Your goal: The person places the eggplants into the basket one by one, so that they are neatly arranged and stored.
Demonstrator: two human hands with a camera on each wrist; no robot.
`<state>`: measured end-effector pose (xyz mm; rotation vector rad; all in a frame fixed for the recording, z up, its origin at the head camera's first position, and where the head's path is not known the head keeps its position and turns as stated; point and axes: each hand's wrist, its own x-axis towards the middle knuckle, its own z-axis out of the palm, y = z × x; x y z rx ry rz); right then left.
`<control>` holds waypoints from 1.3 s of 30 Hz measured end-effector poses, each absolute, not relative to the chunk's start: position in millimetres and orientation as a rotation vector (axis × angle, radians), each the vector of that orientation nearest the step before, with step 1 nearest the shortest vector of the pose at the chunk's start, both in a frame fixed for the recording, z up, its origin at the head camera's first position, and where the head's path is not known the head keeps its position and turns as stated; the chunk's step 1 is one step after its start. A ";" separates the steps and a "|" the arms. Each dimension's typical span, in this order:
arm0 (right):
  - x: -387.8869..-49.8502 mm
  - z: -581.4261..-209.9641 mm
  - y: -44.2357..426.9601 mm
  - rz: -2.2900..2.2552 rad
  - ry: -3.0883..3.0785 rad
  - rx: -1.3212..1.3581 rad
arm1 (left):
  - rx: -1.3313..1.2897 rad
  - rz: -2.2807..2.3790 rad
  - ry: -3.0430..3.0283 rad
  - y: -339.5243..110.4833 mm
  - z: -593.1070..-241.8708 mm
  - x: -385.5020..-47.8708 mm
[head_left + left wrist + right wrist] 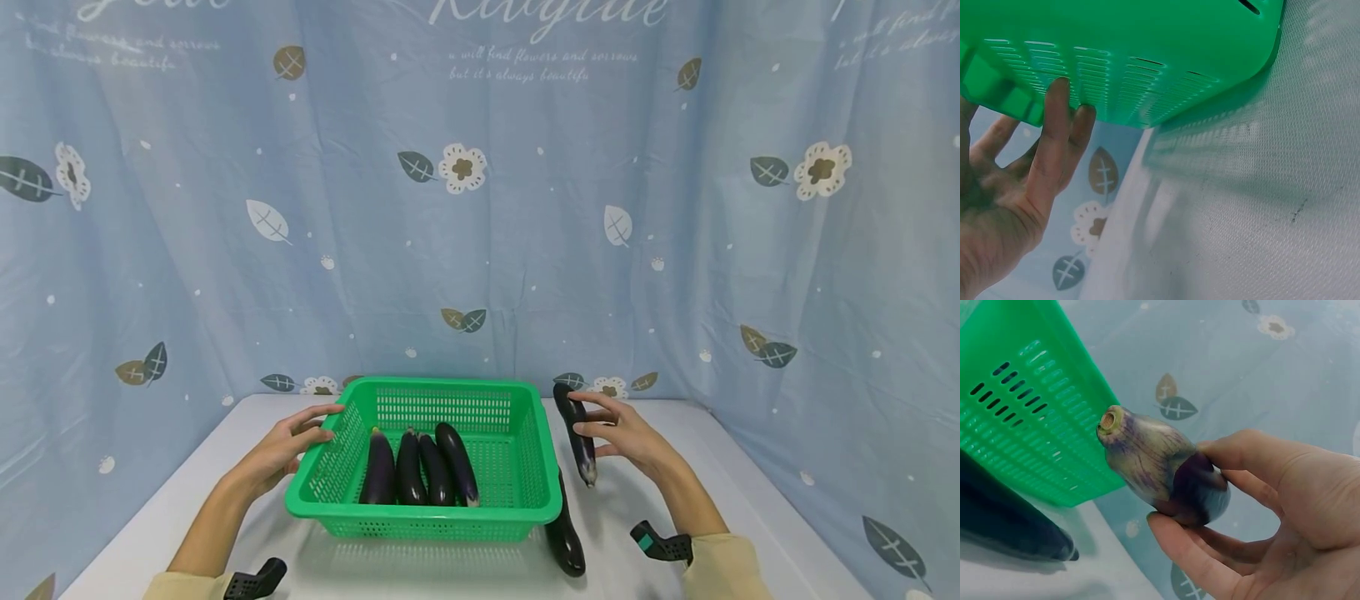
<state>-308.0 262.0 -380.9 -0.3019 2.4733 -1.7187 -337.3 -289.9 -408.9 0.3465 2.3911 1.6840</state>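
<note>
My left hand (pixel 276 450) grips the left rim of a green plastic basket (pixel 442 512). Some of its fingers lie over the rim, and others touch the slotted outer wall in the left wrist view. Several dark eggplants (pixel 410 471) lie side by side in the basket. To the right of the basket, my right hand (pixel 626 437) holds an eggplant (pixel 579 437) above the table between thumb and fingers. Its pale stem end (pixel 1141 450) faces the right wrist camera. Another eggplant (pixel 564 542) rests on the table against the basket's right side, partly hidden by the rim.
A white table (pixel 660 550) lies under everything. Behind and at both sides hangs a light blue curtain (pixel 525 250) with leaf and flower prints. Black devices are strapped to both wrists, such as the right wrist mount (pixel 660 546).
</note>
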 end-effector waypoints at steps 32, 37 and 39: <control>-313.7 -350.9 229.6 -1.665 2.486 -0.420 | 0.334 1.689 2.391 -290.1 -409.5 -339.1; -316.4 -350.7 223.1 -1.662 2.481 -0.414 | 0.321 1.686 2.396 -288.5 -408.2 -337.8; -316.8 -350.0 220.1 -1.664 2.475 -0.418 | 0.326 1.688 2.391 -288.6 -408.4 -337.9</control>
